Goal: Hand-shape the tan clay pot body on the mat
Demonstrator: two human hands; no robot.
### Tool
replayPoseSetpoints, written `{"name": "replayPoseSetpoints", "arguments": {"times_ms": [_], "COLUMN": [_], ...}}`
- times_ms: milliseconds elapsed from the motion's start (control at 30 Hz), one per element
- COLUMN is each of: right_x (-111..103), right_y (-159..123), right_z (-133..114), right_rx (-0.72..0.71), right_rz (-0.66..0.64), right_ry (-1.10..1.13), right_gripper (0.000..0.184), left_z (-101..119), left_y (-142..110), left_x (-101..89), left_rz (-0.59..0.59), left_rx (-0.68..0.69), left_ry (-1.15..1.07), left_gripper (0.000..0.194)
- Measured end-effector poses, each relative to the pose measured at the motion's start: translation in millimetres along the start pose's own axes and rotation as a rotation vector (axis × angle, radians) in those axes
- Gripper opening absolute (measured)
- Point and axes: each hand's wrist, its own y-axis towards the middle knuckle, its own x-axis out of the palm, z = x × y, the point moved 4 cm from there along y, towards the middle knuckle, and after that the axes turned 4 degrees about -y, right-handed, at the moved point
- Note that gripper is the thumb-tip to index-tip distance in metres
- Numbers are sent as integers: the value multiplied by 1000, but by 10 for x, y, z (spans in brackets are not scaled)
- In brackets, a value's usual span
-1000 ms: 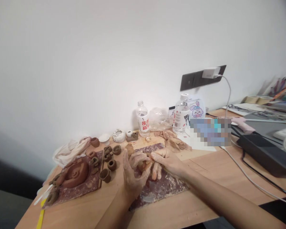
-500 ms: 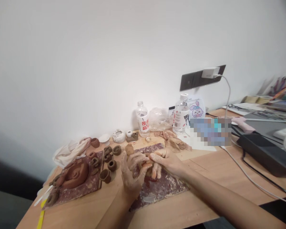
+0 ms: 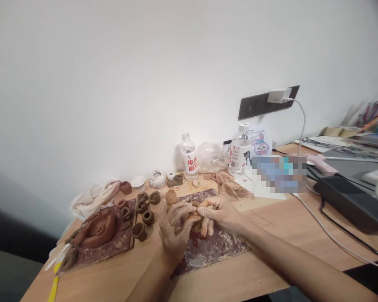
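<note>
My left hand [image 3: 173, 230], coated in dried pale clay, and my right hand [image 3: 220, 214] meet over a small lump of brown clay [image 3: 195, 224]. Both hands grip it, and their fingers hide most of it. The lump sits just above a clay-stained board [image 3: 222, 247]. Left of my left hand stand several small dark clay cups and rings, among them a cup [image 3: 148, 218] and another [image 3: 139, 231]. Beyond them lies a second stained board [image 3: 126, 247] bearing a brown spiral clay relief [image 3: 99, 228].
A wooden table [image 3: 271, 247] runs along a white wall. Two plastic water bottles [image 3: 188, 154] stand at the back, with crumpled clay scraps [image 3: 229, 184] nearby. A white cloth [image 3: 93, 201] lies far left. A black laptop [image 3: 349, 201] and cables lie right.
My left fingers have shifted slightly on the clay lump, and my right fingertips have curled closer around it. The lump stays between my hands, and the objects on the table have not moved.
</note>
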Motion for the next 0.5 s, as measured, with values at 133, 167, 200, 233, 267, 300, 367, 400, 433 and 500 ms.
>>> {"name": "replayPoseSetpoints", "arguments": {"times_ms": [133,167,200,233,267,300,367,400,433,500], "right_x": [-6,-9,-10,-10,-9,-8,-4,-2,-1,1], "right_y": [-2,-6,-12,-18,-24,-29,-35,-35,-34,-31], "right_z": [-3,-8,-15,-24,-35,-46,-64,-70,-74,-76], "right_rx": [-36,-49,-61,-72,-82,-92,-108,-115,-123,-138], "right_rz": [13,21,29,37,47,56,76,84,89,95], "right_ry": [23,27,26,22,17,15,21,25,30,27], "right_gripper": [42,42,41,40,38,36,34,33,33,33], "left_z": [-8,-6,-2,1,5,11,28,38,48,62], "left_y": [10,14,18,22,26,30,38,42,45,45], "left_x": [-23,-26,-25,-21,-17,-11,-1,7,16,27], "left_rz": [67,74,71,64,59,59,72,77,77,76], "left_rx": [-16,-3,11,19,24,29,29,27,28,34], "left_ry": [-28,-36,-42,-47,-52,-61,-85,-98,-111,-130], "left_gripper": [75,75,75,75,76,77,81,83,84,85]}}
